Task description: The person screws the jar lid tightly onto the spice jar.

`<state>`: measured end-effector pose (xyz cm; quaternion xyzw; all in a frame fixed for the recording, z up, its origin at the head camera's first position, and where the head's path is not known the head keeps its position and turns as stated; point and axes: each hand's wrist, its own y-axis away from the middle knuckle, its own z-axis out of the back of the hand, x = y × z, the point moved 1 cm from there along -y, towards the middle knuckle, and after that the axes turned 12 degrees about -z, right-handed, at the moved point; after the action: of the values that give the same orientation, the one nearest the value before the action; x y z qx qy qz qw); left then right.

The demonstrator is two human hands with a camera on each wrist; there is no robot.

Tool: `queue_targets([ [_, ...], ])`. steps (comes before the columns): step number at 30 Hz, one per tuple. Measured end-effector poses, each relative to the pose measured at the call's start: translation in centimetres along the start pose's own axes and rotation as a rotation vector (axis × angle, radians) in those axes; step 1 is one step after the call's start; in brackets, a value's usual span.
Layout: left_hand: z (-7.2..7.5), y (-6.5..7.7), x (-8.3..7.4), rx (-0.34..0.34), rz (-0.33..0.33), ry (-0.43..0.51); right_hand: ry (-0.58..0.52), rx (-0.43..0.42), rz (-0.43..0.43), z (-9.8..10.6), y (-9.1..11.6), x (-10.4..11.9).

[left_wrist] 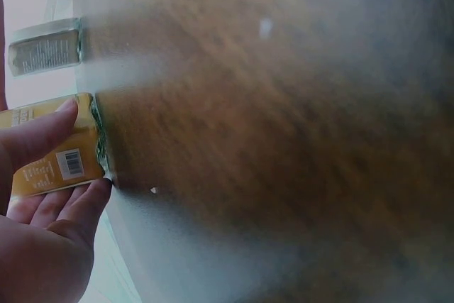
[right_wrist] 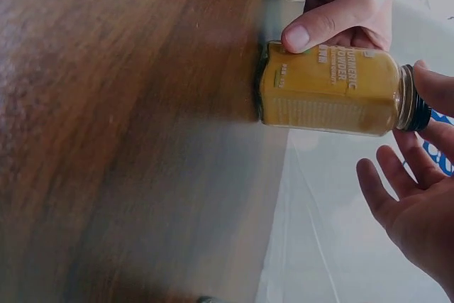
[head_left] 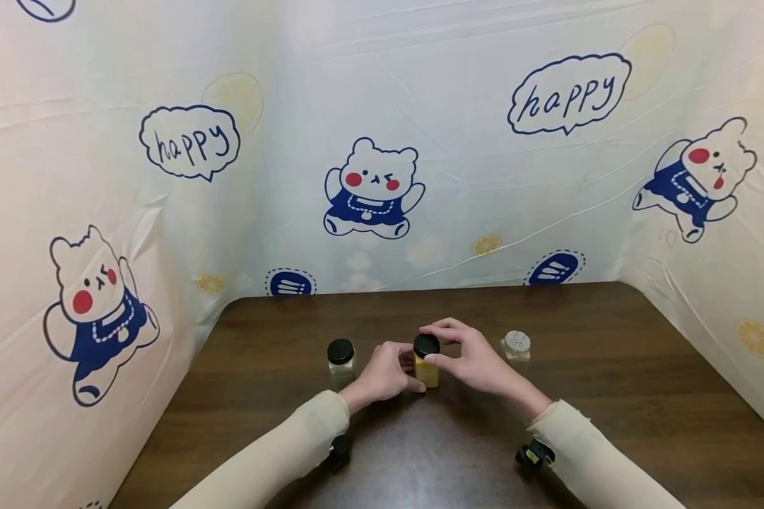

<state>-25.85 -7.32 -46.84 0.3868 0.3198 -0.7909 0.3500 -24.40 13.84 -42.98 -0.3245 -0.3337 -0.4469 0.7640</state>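
Note:
A glass jar of yellow turmeric powder (right_wrist: 330, 94) stands upright on the table between the two hands. My left hand (head_left: 384, 371) holds the lower part of the jar, its thumb across one face in the left wrist view and the fingers round the other side. At the top, my right hand (head_left: 473, 357) pinches the jar's black lid (right_wrist: 421, 108) between thumb and fingers. The lid sits on the jar's neck. The other fingers of the right hand are spread below the lid in the right wrist view.
To the left on the brown wooden table (head_left: 382, 452) stands a jar with a black lid (head_left: 341, 351). A jar with a white, holed top (head_left: 517, 342) is at the right, behind the right hand. A printed curtain (head_left: 369, 85) surrounds the table's back and sides.

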Motion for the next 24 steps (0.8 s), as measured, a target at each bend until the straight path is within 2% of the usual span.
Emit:
queue_targets([
  [6,0.1,0.1,-0.1,0.003,-0.006,-0.005,0.037,-0.027,0.006,-0.2,0.0,0.3],
  [10,0.1,0.0,-0.2,-0.002,-0.011,-0.012,0.005,-0.003,-0.009,-0.1,0.1,0.1],
  [13,0.0,0.1,-0.1,-0.005,-0.011,-0.016,-0.125,0.077,-0.027,0.0,0.1,-0.1],
  [17,0.0,0.1,-0.1,-0.007,-0.015,-0.016,-0.333,0.229,-0.062,0.5,0.2,-0.4],
  [20,0.0,0.0,-0.1,-0.01,-0.018,-0.015,-0.39,0.292,-0.083,0.8,0.2,-0.6],
  [24,0.1,0.1,0.0,-0.008,-0.017,-0.018,-0.402,0.321,-0.088,0.8,0.1,-0.8],
])
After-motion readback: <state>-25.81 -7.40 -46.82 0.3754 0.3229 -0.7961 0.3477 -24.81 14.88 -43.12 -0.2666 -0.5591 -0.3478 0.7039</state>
